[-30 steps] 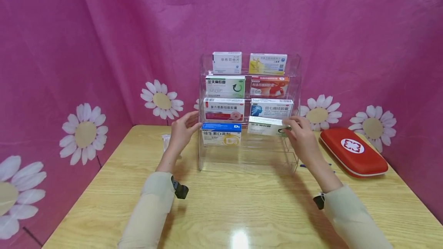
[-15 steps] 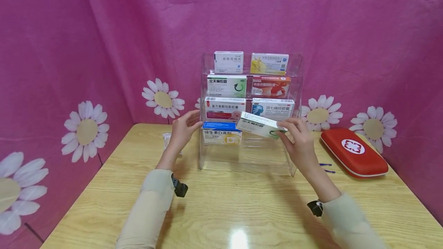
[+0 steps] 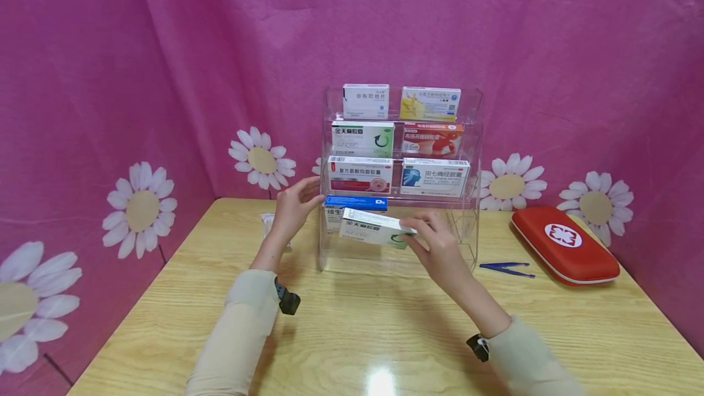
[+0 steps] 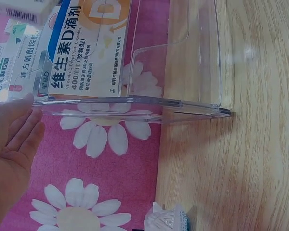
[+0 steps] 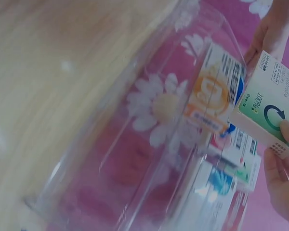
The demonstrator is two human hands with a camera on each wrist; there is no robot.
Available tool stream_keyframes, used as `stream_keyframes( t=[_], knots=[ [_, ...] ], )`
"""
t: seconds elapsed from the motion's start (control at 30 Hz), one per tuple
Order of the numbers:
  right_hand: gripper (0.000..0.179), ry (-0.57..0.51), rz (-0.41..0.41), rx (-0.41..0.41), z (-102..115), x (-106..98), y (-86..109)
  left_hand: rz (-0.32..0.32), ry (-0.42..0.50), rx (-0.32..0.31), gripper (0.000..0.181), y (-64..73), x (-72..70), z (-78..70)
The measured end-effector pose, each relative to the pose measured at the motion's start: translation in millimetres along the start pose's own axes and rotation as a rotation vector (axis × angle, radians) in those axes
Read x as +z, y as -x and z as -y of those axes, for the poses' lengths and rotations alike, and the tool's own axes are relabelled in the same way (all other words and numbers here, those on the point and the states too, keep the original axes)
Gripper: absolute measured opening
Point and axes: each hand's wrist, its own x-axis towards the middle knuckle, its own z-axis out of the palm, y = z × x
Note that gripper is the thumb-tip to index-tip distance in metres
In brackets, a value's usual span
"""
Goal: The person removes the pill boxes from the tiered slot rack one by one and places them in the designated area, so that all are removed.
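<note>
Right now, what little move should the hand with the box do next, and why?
I'd probably have the right hand lift the green-and-white box a little, toward the matching box on the clear rack. The held one is tilted, partly hiding the blue-topped box, and its look-alike sits higher up, second row from the top.
</note>
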Motion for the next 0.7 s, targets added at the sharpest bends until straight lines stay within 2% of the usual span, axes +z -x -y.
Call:
stream_keyframes(
  t=[0.4, 0.7],
  knots=[
    [0.032, -0.109, 0.136, -0.063, 21.8, 27.8, 4.7, 0.004, 0.009, -0.004, 0.041, 1.7, 0.3, -0.2],
    [0.03, -0.139, 0.248, -0.054, 37.6, 46.0, 8.4, 0.0, 0.004, -0.01, 0.042, 1.3, 0.6, -1.1]
  ],
)
